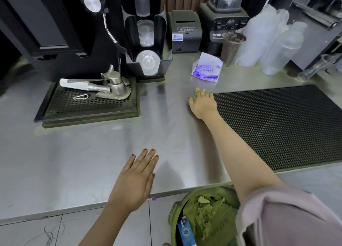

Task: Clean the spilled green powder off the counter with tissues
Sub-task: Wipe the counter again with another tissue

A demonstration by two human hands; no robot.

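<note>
The left hand [137, 179] lies flat on the counter [166, 134] near its front edge, palm down. Its fingers are straight and a little spread, and it holds nothing. The right hand [202, 105] is stretched far forward, well apart from the left one. It is also palm down, and its fingers lie over a tissue [197, 90] and press it on the steel. The tissue is stained green, and only a small part of it shows beyond the fingertips. This hand is just beside the near left corner of the black mat [277, 127], and its outer side touches the edge of the mat or almost touches it.

A faint green powder [55, 129] shows on the counter along the front edge of the drip tray [87, 105], at the left. A thin green line also runs around the base of the lid holder [148, 60]. The steel between the two hands looks shiny, with light streaks.

A tissue pack [206, 70], white and violet, stands behind the right hand, near it but not touching. Behind the pack are a metal cup [232, 47], a blender [224, 20] and a small printer [185, 31]. Stacks of clear plastic cups [268, 42] lean at the right of the metal cup.

Below the counter edge, under the right forearm, stands a bin [177, 208] with a green liner. Crumpled tissues [205, 210] stained green lie inside it, together with a blue and white carton whose print I cannot read
</note>
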